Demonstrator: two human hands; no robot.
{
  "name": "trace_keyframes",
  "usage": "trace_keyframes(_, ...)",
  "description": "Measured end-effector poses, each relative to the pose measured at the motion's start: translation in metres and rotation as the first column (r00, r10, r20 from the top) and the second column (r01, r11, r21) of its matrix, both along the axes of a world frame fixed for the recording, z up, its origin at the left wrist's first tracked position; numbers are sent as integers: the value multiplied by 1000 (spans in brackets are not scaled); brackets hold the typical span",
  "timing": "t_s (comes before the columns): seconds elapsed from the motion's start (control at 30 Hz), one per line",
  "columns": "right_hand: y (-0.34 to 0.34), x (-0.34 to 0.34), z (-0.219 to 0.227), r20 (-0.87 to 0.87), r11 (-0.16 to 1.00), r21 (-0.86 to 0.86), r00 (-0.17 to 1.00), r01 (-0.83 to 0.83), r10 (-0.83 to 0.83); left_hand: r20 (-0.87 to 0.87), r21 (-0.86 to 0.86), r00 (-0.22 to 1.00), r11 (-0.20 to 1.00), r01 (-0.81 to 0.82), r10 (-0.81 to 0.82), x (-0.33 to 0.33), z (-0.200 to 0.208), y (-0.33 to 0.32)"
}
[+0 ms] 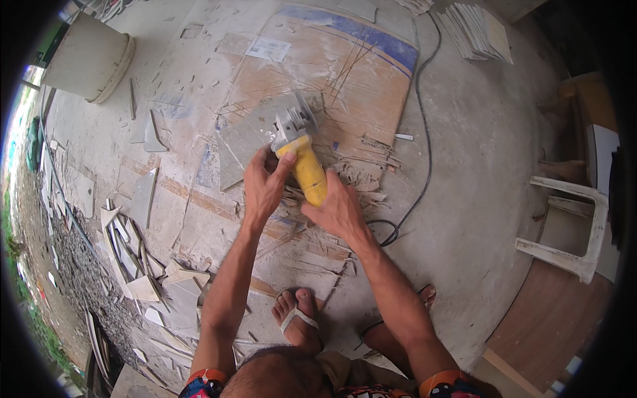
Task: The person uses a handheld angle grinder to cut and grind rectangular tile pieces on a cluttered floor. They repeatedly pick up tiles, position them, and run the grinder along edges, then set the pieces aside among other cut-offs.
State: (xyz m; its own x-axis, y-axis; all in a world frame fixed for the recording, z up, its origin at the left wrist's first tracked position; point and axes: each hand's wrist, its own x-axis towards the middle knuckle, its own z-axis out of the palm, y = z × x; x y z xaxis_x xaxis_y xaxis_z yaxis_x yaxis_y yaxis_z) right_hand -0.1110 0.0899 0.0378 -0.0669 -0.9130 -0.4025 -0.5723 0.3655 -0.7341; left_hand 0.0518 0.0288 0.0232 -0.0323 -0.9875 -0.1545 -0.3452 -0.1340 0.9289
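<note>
A yellow angle grinder point(306, 174) with a grey metal head and a disc guard is held between both my hands. My left hand point(264, 182) grips it near the head, with the thumb on the yellow body. Around the rear of the body my right hand point(337, 207) is closed. Beneath the grinder's head lies a grey tile point(242, 149), partly covered by the tool and my left hand. The disc is at the tile's right part; whether it touches the surface I cannot tell.
A dusty cardboard sheet point(378, 86) lies under the work. The black cord point(419, 159) loops along the right. Broken tile pieces point(142, 288) pile up at the left. A bucket point(86, 56), stacked tiles point(472, 32) and a plastic stool point(594, 247) stand around. My sandalled foot point(298, 318) is close by.
</note>
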Motion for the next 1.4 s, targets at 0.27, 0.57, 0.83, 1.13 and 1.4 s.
trace_keyframes(0.27,9,-1,-4,10,1000,-22,1000,14,-13,-9,23,1000,1000,9,-9,-2,2,6)
trace_keyframes(0.57,14,-2,2,5,1000,-3,1000,20,-20,7,41,1000,999,7,-7,-3,3,13)
trace_keyframes(0.83,15,-3,-3,-37,999,-30,999,-29,27,51,33,999,999,-15,14,-4,2,13)
trace_keyframes(1.13,-46,9,3,12,1000,-22,1000,-21,21,134,-44,986,995,-90,95,6,0,-41)
trace_keyframes(1.4,-79,17,-4,-6,995,-90,999,-39,39,143,-78,983,992,-100,111,12,-5,-74)
